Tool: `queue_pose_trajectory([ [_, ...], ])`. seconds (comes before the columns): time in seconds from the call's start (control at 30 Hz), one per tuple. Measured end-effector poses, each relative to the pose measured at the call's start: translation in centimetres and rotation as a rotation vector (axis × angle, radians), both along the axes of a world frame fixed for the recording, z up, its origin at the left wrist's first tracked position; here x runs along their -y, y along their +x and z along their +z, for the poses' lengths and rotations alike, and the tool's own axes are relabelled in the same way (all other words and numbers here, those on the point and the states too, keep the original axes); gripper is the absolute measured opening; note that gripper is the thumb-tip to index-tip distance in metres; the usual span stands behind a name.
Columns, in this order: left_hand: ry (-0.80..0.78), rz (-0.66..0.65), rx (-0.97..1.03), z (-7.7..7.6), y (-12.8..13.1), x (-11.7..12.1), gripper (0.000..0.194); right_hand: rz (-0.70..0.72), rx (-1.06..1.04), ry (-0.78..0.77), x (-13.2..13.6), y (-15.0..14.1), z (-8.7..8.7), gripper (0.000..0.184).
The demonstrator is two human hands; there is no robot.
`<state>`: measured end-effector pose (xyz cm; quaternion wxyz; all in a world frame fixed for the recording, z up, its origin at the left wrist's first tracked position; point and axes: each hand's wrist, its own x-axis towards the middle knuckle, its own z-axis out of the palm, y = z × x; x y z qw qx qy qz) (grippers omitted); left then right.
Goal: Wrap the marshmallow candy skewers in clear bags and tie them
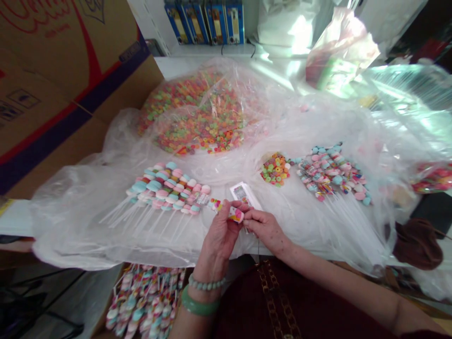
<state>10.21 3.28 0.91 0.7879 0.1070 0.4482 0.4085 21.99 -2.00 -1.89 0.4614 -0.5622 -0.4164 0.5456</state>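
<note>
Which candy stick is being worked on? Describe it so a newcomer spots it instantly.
Start at the clear plastic sheet over the table, then find the two hands at its near edge. The candy stick is pinched between the left hand and right hand. Unlike the stick pile at left and stick pile at right, it is lifted and alone.

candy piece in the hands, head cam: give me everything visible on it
The small pastel candy piece in clear wrapping shows pink, yellow and white bands under a glossy film. It sits tilted between both hands above the clear plastic sheet covering the table: the left hand cups it from below and behind, while the right hand's fingers pinch its right end. Whether a stick is attached cannot be seen. A small white printed card lies just behind it.
</note>
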Motion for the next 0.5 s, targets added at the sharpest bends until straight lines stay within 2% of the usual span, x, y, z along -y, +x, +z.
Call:
queue_pose_trajectory([
  [0.13, 0.021, 0.098, -0.038, 0.0, -0.9, -0.6, 0.021, 0.013, 0.090, -0.052, 0.4, 0.7, -0.2, 0.011],
  [0.27, 0.094, 0.055, -0.034, -0.4, -0.1, 0.0, 0.023, -0.007, 0.208, 0.045, 0.1, -0.2, 0.3, 0.012],
  [0.33, 0.121, 0.044, -0.022, -0.7, 0.6, 0.6, 0.023, -0.032, 0.177, 0.077, -0.3, -0.7, 0.6, 0.012],
  [0.43, 0.108, -0.011, -0.005, -1.0, 0.7, 1.1, 0.026, -0.054, 0.023, 0.015, -0.4, -0.5, 0.4, 0.014],
  [0.5, 0.086, -0.048, -0.055, -1.2, 0.2, 1.2, 0.032, -0.026, -0.007, -0.023, -0.1, 0.0, 0.1, 0.014],
])
